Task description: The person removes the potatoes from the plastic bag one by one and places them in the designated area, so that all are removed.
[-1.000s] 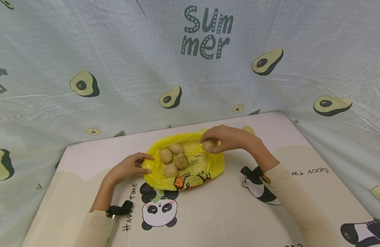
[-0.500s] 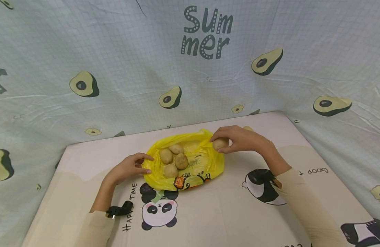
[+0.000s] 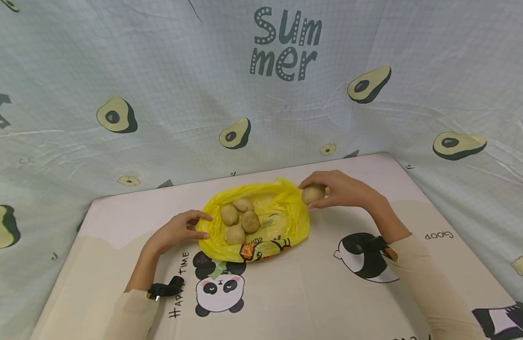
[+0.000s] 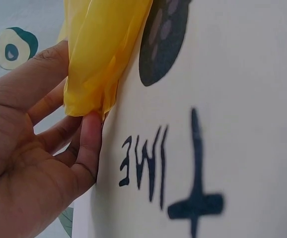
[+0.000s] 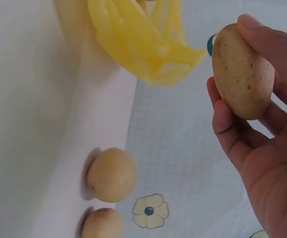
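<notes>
The right hand [image 3: 342, 189] pinches a potato [image 5: 243, 72] between thumb [image 5: 270, 42] and fingers [image 5: 230, 131], toward the surface's [image 3: 295, 302] back edge; the left hand [image 3: 176, 231] pinches the left rim of the bag [image 3: 298, 222].

Looking forward and down from the head, way back, with the yellow bag [image 3: 278, 215] near centre. Super close and kinda sideways from the wrists, past the left hand [image 4: 24, 163] at left and right hand [image 5: 277, 166] at right, sharing that bag up top.
</notes>
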The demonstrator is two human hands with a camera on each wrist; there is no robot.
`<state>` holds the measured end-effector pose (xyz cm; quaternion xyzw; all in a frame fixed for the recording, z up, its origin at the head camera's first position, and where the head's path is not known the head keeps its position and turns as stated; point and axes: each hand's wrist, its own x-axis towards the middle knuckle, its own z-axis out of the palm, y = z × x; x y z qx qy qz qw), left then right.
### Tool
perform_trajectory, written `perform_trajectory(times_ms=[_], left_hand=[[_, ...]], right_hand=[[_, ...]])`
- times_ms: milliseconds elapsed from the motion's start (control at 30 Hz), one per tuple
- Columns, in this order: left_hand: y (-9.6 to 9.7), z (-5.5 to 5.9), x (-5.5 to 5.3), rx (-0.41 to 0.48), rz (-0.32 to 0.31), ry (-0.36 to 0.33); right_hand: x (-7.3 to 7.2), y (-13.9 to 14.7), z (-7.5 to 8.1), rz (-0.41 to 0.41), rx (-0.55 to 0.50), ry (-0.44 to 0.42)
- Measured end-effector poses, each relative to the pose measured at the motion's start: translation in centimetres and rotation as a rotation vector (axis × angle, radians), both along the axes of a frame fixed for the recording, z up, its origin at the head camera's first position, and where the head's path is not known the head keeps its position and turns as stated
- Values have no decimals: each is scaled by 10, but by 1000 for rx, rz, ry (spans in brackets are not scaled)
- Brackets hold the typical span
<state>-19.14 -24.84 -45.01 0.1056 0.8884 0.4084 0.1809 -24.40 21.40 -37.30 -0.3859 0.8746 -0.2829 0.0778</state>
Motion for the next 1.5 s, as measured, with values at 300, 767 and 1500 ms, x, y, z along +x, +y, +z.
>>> perform_trajectory(times_ms=[300,767,1500], left_hand=[[0,-2,0,-13,7,4],[-1,-2,0,-26,7,18],[0,-3,-1,-30,-2,36]], right_hand=[[-3,15,-9,-97,-84,-6],[-5,38,-17,-315,-154,-124],[5,66,-20,-357,-147,-66]])
